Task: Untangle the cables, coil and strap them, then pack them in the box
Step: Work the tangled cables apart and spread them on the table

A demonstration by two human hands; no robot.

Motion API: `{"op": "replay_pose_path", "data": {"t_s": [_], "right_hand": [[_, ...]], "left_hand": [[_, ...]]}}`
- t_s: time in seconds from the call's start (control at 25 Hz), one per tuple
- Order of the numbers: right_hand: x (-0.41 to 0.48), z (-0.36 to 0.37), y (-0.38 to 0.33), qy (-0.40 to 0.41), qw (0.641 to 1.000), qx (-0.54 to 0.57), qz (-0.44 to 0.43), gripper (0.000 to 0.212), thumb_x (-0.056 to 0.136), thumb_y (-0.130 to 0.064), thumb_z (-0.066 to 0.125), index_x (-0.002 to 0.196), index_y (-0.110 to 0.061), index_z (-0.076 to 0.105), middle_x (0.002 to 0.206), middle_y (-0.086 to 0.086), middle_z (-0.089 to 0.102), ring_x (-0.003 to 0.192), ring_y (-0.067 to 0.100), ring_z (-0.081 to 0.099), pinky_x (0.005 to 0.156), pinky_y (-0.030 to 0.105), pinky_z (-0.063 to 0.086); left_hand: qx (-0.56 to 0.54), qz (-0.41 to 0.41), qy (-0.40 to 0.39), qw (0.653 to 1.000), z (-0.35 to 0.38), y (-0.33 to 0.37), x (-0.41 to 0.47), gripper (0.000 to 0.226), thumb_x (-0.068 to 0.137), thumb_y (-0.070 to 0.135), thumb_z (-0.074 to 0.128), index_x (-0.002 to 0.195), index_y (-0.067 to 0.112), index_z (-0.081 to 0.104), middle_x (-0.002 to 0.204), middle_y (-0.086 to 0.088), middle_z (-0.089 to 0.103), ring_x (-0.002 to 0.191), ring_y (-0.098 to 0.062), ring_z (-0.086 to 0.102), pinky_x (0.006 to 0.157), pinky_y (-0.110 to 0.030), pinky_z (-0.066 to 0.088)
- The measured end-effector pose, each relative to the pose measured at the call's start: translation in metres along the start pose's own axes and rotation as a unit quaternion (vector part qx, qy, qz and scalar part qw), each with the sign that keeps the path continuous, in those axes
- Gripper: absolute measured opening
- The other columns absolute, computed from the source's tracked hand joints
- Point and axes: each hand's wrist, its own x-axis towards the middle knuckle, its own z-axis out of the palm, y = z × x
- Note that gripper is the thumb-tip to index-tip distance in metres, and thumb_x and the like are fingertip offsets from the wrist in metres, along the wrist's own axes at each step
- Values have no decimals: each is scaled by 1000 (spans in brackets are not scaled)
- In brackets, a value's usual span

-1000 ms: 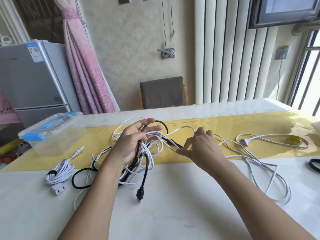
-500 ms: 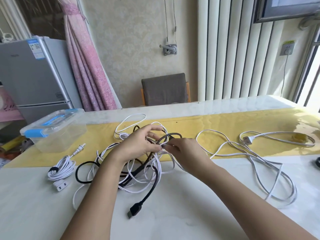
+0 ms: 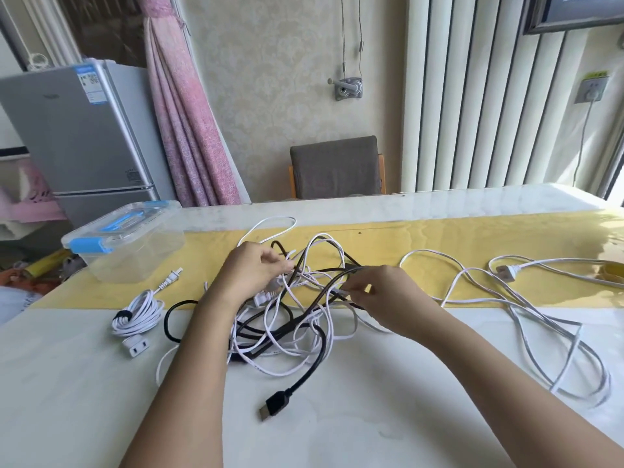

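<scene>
A tangle of white and black cables [image 3: 290, 319] lies mid-table. My left hand [image 3: 251, 270] grips strands at the tangle's upper left. A little to the right, my right hand [image 3: 381, 295] pinches a white strand where it crosses a black one. The black cable's USB plug [image 3: 274, 404] lies on the table nearest me. A long white cable [image 3: 526, 319] trails off right, its plug [image 3: 505, 272] on the yellow runner. One white cable [image 3: 136, 315] sits coiled and strapped at left. The clear box [image 3: 126, 246] with blue clips stands closed at far left.
The white table [image 3: 371, 430] carries a yellow runner [image 3: 456, 238] across its far half. A grey-backed chair [image 3: 336, 167] stands behind the far edge. A small fridge [image 3: 81, 136] and pink curtain [image 3: 189, 130] are off the table's left side.
My hands were touching at the tangle and have drawn apart, left hand up-left, right hand to the right, spreading the strands. The black USB plug lies a little further right.
</scene>
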Motion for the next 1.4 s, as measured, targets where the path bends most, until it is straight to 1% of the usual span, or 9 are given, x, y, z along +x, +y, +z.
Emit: {"op": "replay_pose_path", "data": {"t_s": [0.2,0.44,0.56,0.76,0.92,1.04,1.2,1.32,1.4], "right_hand": [[1,9,-2,-1,1000,-31,-3,42,89,-5,45,109,-32,70,98,-12,57,81,9,49,66,21,39],[2,21,-2,16,1000,-5,24,19,89,-14,56,91,-21,74,78,-5,59,71,17,53,62,28,37],[4,25,-2,43,998,3,40,16,82,-18,63,71,-9,69,64,9,52,59,23,37,52,31,27],[11,34,-9,34,999,-25,31,14,81,-10,56,75,-1,65,65,12,45,57,16,28,48,28,21],[18,41,-9,-16,997,48,50,19,83,0,47,77,-3,65,59,2,42,53,13,30,44,18,25],[23,41,-8,-9,993,103,55,33,84,-4,49,53,-11,45,53,0,32,50,12,24,47,25,20],[27,35,-4,-32,992,109,51,45,86,-8,52,50,-20,26,47,-6,22,44,10,16,47,26,15],[24,27,3,-81,991,90,58,44,89,-7,51,48,-16,37,34,-9,32,33,7,26,37,16,22],[20,25,4,-101,989,96,59,38,91,-6,49,53,-14,50,38,-10,46,35,3,40,42,14,34]], "left_hand": [[49,-47,-22,997,16,-2,1,31,83,41,70,88,10,69,85,4,62,84,-13,57,72,-24,41],[-150,-114,-117,975,4,-15,5,24,80,-12,60,81,11,66,80,-4,69,67,-9,66,60,-15,50],[-217,-136,-179,950,1,-14,0,29,81,-12,61,99,12,62,89,-8,69,65,-11,67,61,-18,51],[-201,-111,-213,950,0,-1,-7,64,85,-12,59,136,24,41,90,-8,66,42,-4,52,42,-15,40],[-173,-71,-272,944,0,18,-19,58,90,-15,46,138,16,42,96,-14,62,43,-6,59,44,-13,43],[-179,-72,-286,939,-5,27,-25,47,92,-12,37,130,14,48,93,-11,64,49,-9,65,45,-14,45],[-211,-138,-102,962,-14,16,-14,28,90,-5,56,116,4,56,87,-14,67,55,-16,69,50,-26,55],[88,-161,119,976,-28,-2,-6,41,76,13,76,114,6,63,110,-14,66,101,-31,64,84,-35,49],[130,-84,208,966,-31,2,-10,49,73,20,81,115,9,58,119,-11,59,111,-28,54,92,-32,41]]}}
